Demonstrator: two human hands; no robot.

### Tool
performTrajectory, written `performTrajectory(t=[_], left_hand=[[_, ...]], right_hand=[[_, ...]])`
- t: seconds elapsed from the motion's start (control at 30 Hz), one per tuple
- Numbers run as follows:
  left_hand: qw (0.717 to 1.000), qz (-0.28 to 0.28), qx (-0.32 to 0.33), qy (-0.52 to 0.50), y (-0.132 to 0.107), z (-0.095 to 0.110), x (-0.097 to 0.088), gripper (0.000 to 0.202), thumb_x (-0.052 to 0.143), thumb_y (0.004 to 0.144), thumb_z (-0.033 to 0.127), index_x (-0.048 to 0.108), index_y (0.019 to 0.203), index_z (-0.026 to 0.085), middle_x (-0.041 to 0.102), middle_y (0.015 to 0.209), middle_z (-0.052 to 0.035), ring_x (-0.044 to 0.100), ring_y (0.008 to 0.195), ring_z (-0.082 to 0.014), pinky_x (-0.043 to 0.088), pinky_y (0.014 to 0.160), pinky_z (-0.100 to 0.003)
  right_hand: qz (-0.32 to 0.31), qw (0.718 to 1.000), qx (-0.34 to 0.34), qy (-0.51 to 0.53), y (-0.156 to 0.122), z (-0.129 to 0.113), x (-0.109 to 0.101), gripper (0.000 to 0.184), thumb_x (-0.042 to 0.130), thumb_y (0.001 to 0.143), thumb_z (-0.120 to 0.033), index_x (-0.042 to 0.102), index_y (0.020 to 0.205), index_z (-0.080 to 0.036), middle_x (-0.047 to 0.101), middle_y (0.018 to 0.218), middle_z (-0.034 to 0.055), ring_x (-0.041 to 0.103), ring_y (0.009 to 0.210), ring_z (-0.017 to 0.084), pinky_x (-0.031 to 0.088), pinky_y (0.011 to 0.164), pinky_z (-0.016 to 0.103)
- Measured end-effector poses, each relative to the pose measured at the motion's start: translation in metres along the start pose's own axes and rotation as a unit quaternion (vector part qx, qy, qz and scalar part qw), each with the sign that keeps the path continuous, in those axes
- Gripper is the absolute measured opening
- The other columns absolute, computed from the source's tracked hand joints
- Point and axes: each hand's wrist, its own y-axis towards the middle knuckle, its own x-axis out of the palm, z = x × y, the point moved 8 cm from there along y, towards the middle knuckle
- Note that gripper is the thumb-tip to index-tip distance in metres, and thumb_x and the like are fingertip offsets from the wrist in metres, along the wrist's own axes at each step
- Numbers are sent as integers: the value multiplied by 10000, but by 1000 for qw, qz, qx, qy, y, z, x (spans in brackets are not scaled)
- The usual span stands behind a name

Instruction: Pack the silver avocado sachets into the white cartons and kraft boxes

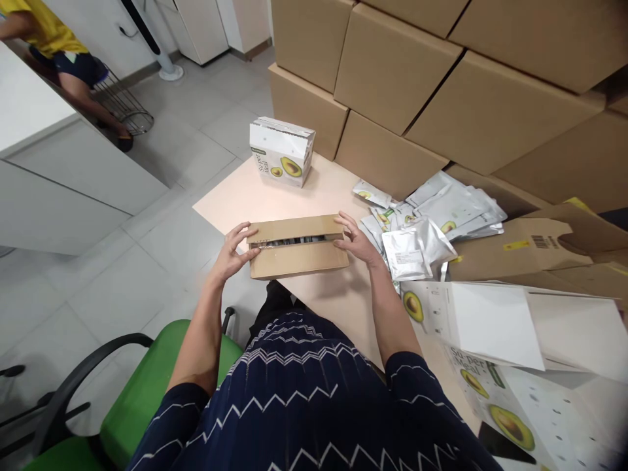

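A brown cardboard box (300, 260) lies at the near edge of the table, its two long top flaps nearly meeting. Through the narrow gap between them some dark and shiny contents show, too little to name. My left hand (234, 250) grips the box's left end, thumb and fingers on the two flaps. At the right end, my right hand (358, 239) holds it the same way. Beyond the box stands a white printed carton (282, 157) with avocado pictures, its top flaps raised. To the right of my right hand lie several silver pouches (417, 248) in a loose pile.
Large brown cartons (397, 72) are stacked behind the table (333, 190). Flattened brown cardboard (520, 245) and white avocado-printed cartons (495, 324) lie at the right. A green chair (147, 386) stands at the lower left. Another person (53, 39) sits by a white counter (34, 98).
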Motion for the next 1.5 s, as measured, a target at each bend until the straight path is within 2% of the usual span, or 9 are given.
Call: performTrajectory(t=[0.17,0.23,0.37,0.57,0.67,0.83,1.07,1.27,1.5], left_hand=[[997,-7,-37,68,-18,6,3,458,495,950,555,648,1285,282,389,1555,-92,324,1464,-295,259,1201,-540],[991,-49,-79,92,-29,8,10,557,497,941,574,529,1428,303,324,1593,-107,285,1483,-329,255,1196,-568],[975,-164,-123,88,-47,17,34,1098,741,759,575,96,1608,311,239,1627,-164,300,1472,-400,384,1127,-559],[974,-153,-128,105,-33,17,35,1073,735,775,391,72,1607,249,356,1558,-189,450,1378,-380,441,1084,-515],[971,-157,-128,127,-9,5,21,1060,715,767,338,76,1605,230,377,1537,-188,449,1377,-373,434,1093,-495],[939,-139,-215,229,53,-31,-21,1042,660,727,250,96,1601,310,397,1472,-185,535,1275,-413,490,998,-531],[926,-35,-249,281,158,-72,-64,994,678,693,219,241,1579,328,374,1437,-228,493,1250,-468,434,977,-637],[932,-14,-254,258,228,-81,-66,803,631,783,259,364,1536,329,413,1368,-211,504,1209,-462,414,980,-653],[920,-84,-237,301,250,-75,-58,836,604,862,274,188,1587,300,302,1421,-168,534,1175,-377,408,999,-637]], right_hand=[[-43,998,41,9,-18,10,6,660,700,816,-477,509,1438,-365,124,1685,27,243,1513,280,339,1150,477],[-74,995,67,-2,-25,9,12,831,724,790,-488,372,1532,-369,134,1681,47,287,1492,301,360,1139,492],[-131,986,74,-74,-33,-8,21,1195,831,672,-466,118,1619,-312,173,1666,118,237,1510,329,293,1191,513],[-122,978,44,-163,-26,-28,31,1284,859,644,-414,48,1624,-243,161,1659,173,206,1522,341,201,1236,511],[-87,981,40,-170,-8,-33,43,1250,841,667,-402,47,1618,-245,197,1644,182,238,1510,334,223,1226,516],[-33,987,62,-142,54,-40,71,1252,837,647,-412,52,1609,-248,261,1595,197,314,1465,362,320,1163,547],[30,984,110,-138,153,-45,105,1292,838,639,-475,22,1604,-209,283,1524,233,435,1359,384,403,1087,490],[70,978,172,-96,189,-40,99,1363,850,620,-546,-44,1608,-263,236,1561,224,515,1268,391,449,1027,493],[77,976,168,-115,204,-43,84,1350,797,653,-632,-55,1615,-220,253,1537,244,535,1249,387,460,1009,488]])
